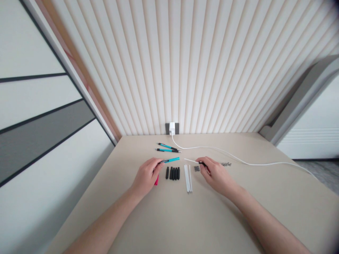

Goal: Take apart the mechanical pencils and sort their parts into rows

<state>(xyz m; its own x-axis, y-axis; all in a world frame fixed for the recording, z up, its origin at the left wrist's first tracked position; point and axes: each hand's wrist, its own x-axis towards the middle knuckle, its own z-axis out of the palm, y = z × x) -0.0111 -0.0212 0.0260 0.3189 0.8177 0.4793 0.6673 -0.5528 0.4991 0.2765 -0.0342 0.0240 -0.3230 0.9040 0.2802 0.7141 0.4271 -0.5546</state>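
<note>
My left hand [147,173] is closed on a blue pen barrel [172,160], its free end pointing right. Between the fingers of my right hand [214,174] is a black pen grip [202,163], with a white refill [190,160] sticking out of it to the left. A gap separates the barrel from the refill. Below them on the table lie several black grips [174,173] in a row and several white refills [188,179] side by side. Small dark springs [196,169] sit beside my right hand. Something pink [156,181] shows partly from under my left hand.
Two blue-and-black pens [167,150] lie at the back of the beige table [164,218]. A white cable [238,160] runs from a charger [172,128] at the wall across to the right edge. Small grey metallic pieces [226,164] lie behind my right hand.
</note>
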